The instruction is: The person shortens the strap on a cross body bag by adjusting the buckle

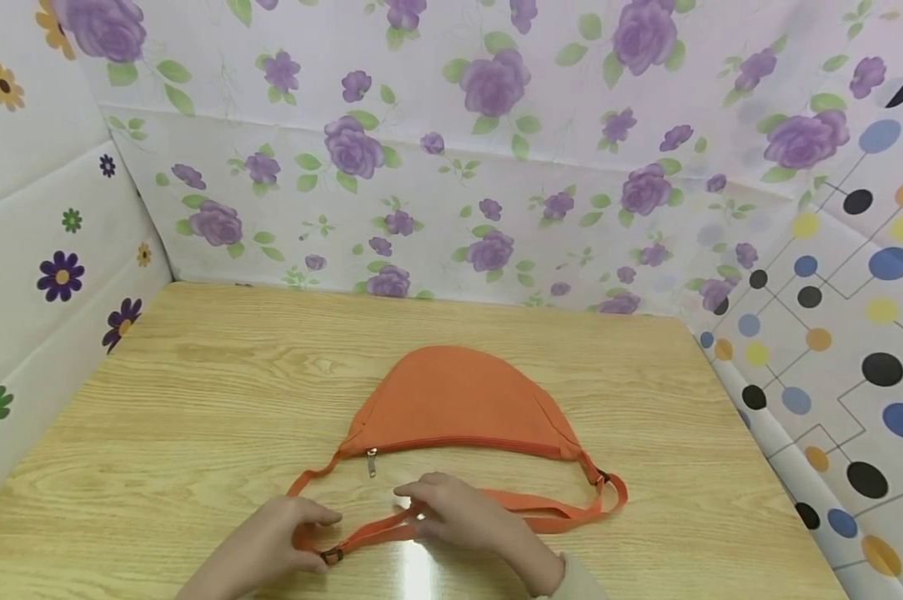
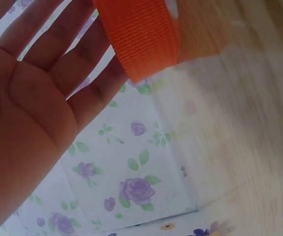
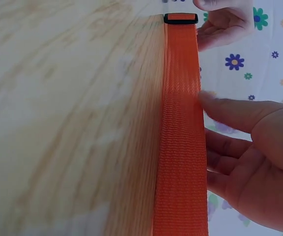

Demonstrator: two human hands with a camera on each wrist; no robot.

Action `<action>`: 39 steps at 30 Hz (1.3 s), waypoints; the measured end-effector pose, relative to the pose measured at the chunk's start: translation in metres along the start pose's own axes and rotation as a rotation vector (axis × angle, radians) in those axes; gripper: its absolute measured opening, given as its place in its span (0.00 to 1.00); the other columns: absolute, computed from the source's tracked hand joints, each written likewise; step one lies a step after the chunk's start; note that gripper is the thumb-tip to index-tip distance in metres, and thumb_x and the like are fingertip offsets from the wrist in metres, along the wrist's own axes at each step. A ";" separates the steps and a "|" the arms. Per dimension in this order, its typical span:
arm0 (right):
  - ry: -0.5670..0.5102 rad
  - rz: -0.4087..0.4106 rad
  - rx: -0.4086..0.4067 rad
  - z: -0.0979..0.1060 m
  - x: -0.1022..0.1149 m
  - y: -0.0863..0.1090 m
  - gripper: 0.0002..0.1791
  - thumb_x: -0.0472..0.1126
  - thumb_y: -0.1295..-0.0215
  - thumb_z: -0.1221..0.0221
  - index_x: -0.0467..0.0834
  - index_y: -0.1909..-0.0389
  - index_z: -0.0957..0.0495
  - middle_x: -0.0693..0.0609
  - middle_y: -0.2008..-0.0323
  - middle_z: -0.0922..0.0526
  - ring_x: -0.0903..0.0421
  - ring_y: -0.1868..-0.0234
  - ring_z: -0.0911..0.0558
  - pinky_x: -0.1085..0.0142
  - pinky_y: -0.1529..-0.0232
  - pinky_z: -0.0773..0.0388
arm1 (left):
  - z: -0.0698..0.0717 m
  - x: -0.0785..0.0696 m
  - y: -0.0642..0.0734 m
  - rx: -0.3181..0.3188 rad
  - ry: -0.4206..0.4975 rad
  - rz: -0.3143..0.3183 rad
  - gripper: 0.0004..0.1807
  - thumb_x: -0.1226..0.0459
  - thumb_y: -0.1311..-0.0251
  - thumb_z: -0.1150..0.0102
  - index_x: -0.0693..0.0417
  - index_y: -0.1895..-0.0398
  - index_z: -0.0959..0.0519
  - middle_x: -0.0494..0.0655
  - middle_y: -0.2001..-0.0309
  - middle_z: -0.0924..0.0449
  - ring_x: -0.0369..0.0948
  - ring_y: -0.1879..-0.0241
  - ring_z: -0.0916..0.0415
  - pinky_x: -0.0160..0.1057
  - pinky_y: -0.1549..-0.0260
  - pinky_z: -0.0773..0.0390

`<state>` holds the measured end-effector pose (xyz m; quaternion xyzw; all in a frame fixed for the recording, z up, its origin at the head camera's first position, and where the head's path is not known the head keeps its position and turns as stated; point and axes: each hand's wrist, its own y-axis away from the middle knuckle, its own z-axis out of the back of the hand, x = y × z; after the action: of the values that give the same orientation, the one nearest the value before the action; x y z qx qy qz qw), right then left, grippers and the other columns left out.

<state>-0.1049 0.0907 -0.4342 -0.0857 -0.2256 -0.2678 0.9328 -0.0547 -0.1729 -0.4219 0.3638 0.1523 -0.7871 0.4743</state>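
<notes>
An orange waist bag [image 1: 462,400] lies flat on the table, its curved side away from me and its zipper pull [image 1: 372,462] at the left end. Close to the strap's dark buckle [image 1: 333,555] is my left hand [image 1: 271,537], thumb and fingers apart; the left wrist view shows its fingers spread beside an orange strap loop [image 2: 144,39]. Over the doubled near strap [image 1: 379,529] reaches my right hand [image 1: 462,512]. Its thumb [image 3: 230,110] meets the strap's edge in the right wrist view, while the other fingertips are hidden behind the webbing [image 3: 183,147].
The wood-grain table [image 1: 233,375] is bounded by a rose-patterned cloth [image 1: 421,167] at the back, a flowered cloth [image 1: 38,250] on the left and a dotted cloth [image 1: 841,375] on the right. A second strap buckle [image 1: 603,477] lies at the bag's right end.
</notes>
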 end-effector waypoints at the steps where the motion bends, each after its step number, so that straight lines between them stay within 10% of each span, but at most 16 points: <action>1: 0.000 0.006 0.003 -0.001 0.000 -0.001 0.22 0.40 0.43 0.40 0.39 0.48 0.28 0.57 0.63 0.23 0.67 0.61 0.27 0.80 0.60 0.33 | 0.000 0.000 0.000 0.004 0.004 0.004 0.26 0.54 0.63 0.29 0.58 0.59 0.19 0.43 0.60 0.20 0.41 0.59 0.25 0.39 0.64 0.26; 16: -0.034 0.000 0.038 -0.003 -0.002 -0.002 0.17 0.31 0.43 0.42 0.39 0.51 0.25 0.58 0.70 0.21 0.70 0.69 0.26 0.82 0.65 0.32 | -0.008 0.005 -0.004 0.079 0.106 -0.067 0.17 0.78 0.65 0.39 0.53 0.70 0.17 0.31 0.72 0.23 0.28 0.74 0.30 0.31 0.75 0.28; 25: -0.004 0.035 -0.025 -0.001 -0.006 0.000 0.16 0.22 0.47 0.44 0.42 0.61 0.22 0.57 0.66 0.23 0.68 0.63 0.26 0.82 0.62 0.33 | 0.000 0.000 -0.009 0.018 0.063 -0.082 0.14 0.80 0.60 0.40 0.50 0.80 0.20 0.31 0.80 0.28 0.28 0.81 0.38 0.30 0.81 0.33; 39: -0.096 0.002 -0.065 0.012 -0.015 0.004 0.16 0.29 0.36 0.52 0.42 0.50 0.26 0.54 0.58 0.23 0.62 0.55 0.27 0.73 0.54 0.31 | 0.014 -0.009 -0.028 -0.073 0.022 -0.187 0.18 0.84 0.55 0.46 0.55 0.69 0.21 0.37 0.72 0.26 0.33 0.72 0.33 0.33 0.74 0.28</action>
<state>-0.1183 0.1043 -0.4311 -0.1289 -0.2609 -0.2697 0.9179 -0.0824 -0.1611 -0.4092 0.3390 0.2194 -0.8177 0.4101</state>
